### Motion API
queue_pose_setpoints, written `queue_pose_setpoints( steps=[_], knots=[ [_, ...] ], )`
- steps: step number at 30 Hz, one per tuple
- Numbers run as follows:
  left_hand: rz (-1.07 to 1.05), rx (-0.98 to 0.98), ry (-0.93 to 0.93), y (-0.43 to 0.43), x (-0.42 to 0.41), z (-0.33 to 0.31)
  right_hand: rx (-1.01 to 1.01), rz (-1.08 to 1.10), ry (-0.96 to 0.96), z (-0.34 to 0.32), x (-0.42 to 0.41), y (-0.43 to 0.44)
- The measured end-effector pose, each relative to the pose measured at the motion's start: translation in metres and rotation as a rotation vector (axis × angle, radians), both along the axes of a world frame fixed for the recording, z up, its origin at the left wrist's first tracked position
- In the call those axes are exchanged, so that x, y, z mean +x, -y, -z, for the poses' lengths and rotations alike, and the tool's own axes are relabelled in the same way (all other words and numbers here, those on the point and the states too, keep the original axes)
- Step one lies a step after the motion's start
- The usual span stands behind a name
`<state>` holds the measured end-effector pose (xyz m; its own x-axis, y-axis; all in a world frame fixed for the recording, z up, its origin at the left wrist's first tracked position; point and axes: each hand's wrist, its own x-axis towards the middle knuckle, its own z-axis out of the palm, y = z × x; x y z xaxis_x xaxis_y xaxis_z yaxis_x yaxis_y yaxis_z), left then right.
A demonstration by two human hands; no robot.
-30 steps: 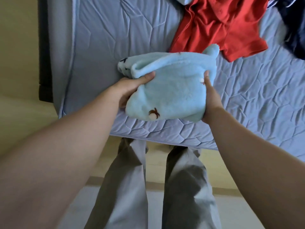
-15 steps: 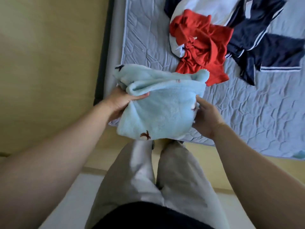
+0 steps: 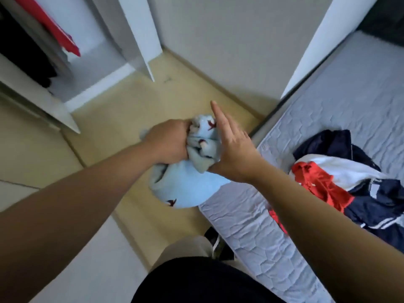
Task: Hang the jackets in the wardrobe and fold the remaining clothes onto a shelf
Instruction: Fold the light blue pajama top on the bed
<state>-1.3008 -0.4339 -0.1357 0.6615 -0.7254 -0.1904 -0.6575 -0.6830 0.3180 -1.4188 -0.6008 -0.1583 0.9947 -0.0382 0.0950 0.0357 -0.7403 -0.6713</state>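
Note:
A folded light blue fleece garment (image 3: 188, 189) with small red marks hangs in the air over the floor, off the bed's edge. My left hand (image 3: 169, 142) is closed tightly on its bunched upper end. My right hand (image 3: 229, 147) lies flat against the garment's right side, fingers straight and pointing away from me, its palm underneath the bundle. The open wardrobe (image 3: 39, 62) stands at the upper left, with a red garment (image 3: 59, 33) and dark clothes hanging inside.
The bed (image 3: 328, 119) with a grey quilted mattress runs along the right. A heap of navy, white and red clothes (image 3: 354, 184) lies on it. A white wardrobe door (image 3: 142, 38) stands open ahead. Tan floor lies between me and the wardrobe.
I have turned left from the bed toward the wardrobe, carrying the blue garment off the mattress. My left hand now bunches its top and my right hand has flattened against it.

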Motion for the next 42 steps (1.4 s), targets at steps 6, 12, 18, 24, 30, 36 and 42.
queue_pose_setpoints(
  steps=[6, 12, 18, 24, 30, 36, 42],
  knots=[
    [-0.133, 0.064, 0.005, -0.097, 0.021, -0.040, 0.261, -0.288, -0.157, -0.036, 0.066, -0.066],
    [-0.276, -0.021, -0.096, -0.193, 0.082, -0.042, 0.149, -0.458, -0.122, -0.046, 0.174, -0.150],
    [-0.312, -0.183, -0.251, -0.283, 0.196, -0.048, 0.024, -0.469, -0.217, -0.057, 0.295, -0.234],
    [-0.234, 0.075, -0.253, -0.349, 0.318, -0.072, 0.063, -0.419, -0.154, -0.085, 0.413, -0.271],
    [-0.220, 0.015, -0.232, -0.370, 0.444, -0.074, 0.091, -0.428, -0.113, -0.106, 0.540, -0.272],
    [-0.306, -0.175, 0.021, -0.361, 0.608, -0.076, 0.087, -0.454, -0.008, -0.120, 0.699, -0.255],
    [-0.348, -0.377, 0.285, -0.347, 0.780, -0.155, -0.064, -0.469, 0.362, -0.182, 0.865, -0.253]
  ],
)
